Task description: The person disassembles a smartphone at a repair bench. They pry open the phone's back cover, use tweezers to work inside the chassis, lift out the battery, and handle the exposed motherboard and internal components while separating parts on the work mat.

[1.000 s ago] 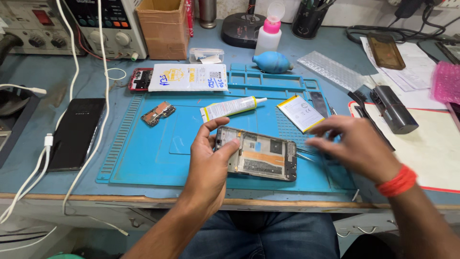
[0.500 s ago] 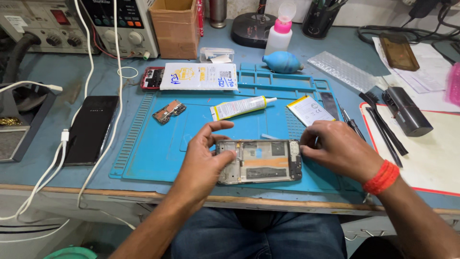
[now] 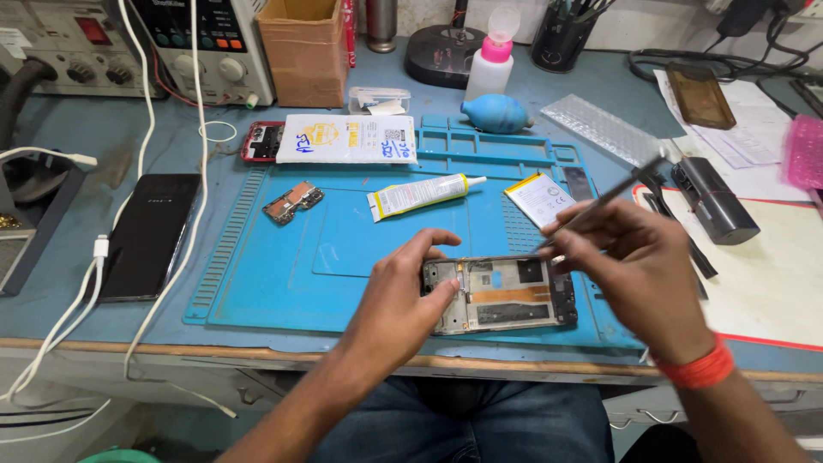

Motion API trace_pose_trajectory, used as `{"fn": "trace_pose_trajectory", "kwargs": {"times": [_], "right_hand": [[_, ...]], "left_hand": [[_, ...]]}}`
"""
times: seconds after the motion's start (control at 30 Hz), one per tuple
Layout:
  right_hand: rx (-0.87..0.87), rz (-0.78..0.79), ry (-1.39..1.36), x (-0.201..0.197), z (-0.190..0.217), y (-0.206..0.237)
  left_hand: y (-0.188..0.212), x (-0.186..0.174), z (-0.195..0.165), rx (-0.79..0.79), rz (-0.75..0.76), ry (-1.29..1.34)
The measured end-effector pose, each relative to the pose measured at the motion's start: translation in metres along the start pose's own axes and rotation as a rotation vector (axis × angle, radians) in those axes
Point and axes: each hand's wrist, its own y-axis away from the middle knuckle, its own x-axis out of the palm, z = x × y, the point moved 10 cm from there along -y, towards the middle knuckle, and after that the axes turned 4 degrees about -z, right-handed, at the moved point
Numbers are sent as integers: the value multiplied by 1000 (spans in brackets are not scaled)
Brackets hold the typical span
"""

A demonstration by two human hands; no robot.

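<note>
Far left, off the blue mat, a black phone lies flat. Mat's left half is bare up to the glue tube. Left hand pinches the opened phone frame by its left end, near the mat's front edge. Right hand pinches tweezers over the frame's right end.

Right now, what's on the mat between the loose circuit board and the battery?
Head view: one thing, the glue tube, lying slantwise on the blue mat between the circuit board and the battery. It touches neither.
</note>
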Motion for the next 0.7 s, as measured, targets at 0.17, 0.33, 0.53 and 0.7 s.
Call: {"fn": "trace_pose_trajectory", "kwargs": {"times": [0.17, 0.33, 0.53, 0.7], "right_hand": [[16, 47, -175, 37, -17, 20], [32, 73, -120, 62, -27, 23], [34, 89, -60, 71, -28, 24], [-18, 78, 35, 69, -20, 24]], "left_hand": [[6, -8, -12, 245, -58, -174], [7, -9, -5, 220, -45, -207], [17, -14, -13, 261, 75, -278], [18, -10, -17, 254, 169, -263]]}}
